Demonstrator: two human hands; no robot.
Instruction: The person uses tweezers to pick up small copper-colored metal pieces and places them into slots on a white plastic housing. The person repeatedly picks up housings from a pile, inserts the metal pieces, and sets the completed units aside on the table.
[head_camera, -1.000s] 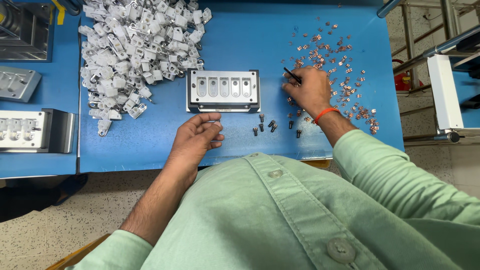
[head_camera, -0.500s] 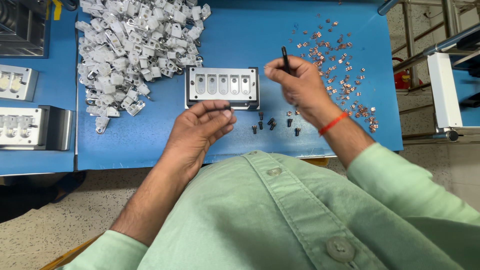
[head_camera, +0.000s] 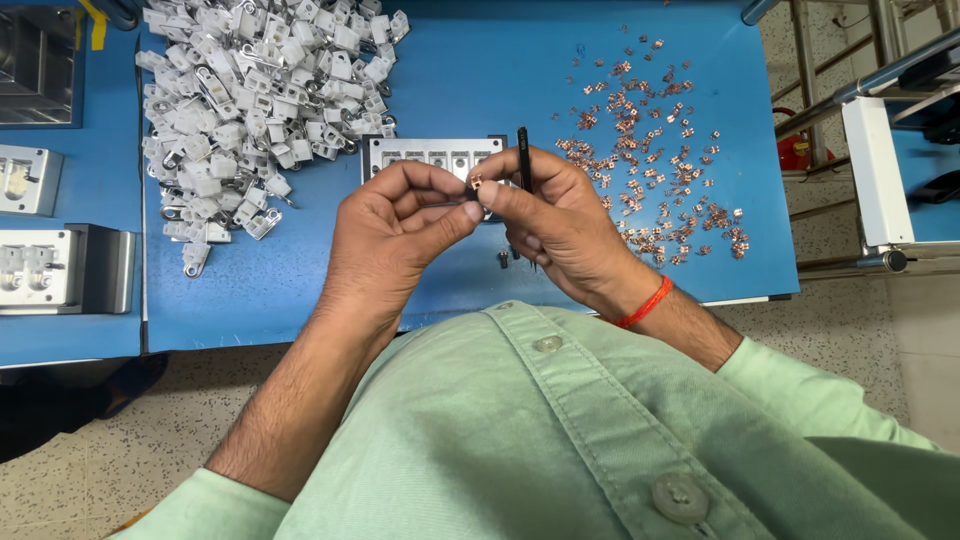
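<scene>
My left hand (head_camera: 395, 235) and my right hand (head_camera: 555, 220) meet in front of me above the blue table (head_camera: 480, 90). Between the fingertips of both sits a tiny copper-coloured metal clip (head_camera: 476, 183). My right hand also grips thin black tweezers (head_camera: 523, 160), which point up and away from me. Behind the hands lies a metal fixture plate (head_camera: 425, 155) with a row of slots, partly hidden by my fingers. A few small dark screws (head_camera: 503, 259) lie on the table under my right hand.
A heap of white plastic housings (head_camera: 260, 90) covers the far left of the table. Scattered copper clips (head_camera: 650, 150) lie at the right. Metal jigs (head_camera: 60, 265) stand on a second blue surface at the left. A metal rack (head_camera: 870, 150) stands at the right.
Both hands rose from the table and came together in front of the fixture plate. My right hand brought a copper clip and the tweezers in from the right.
</scene>
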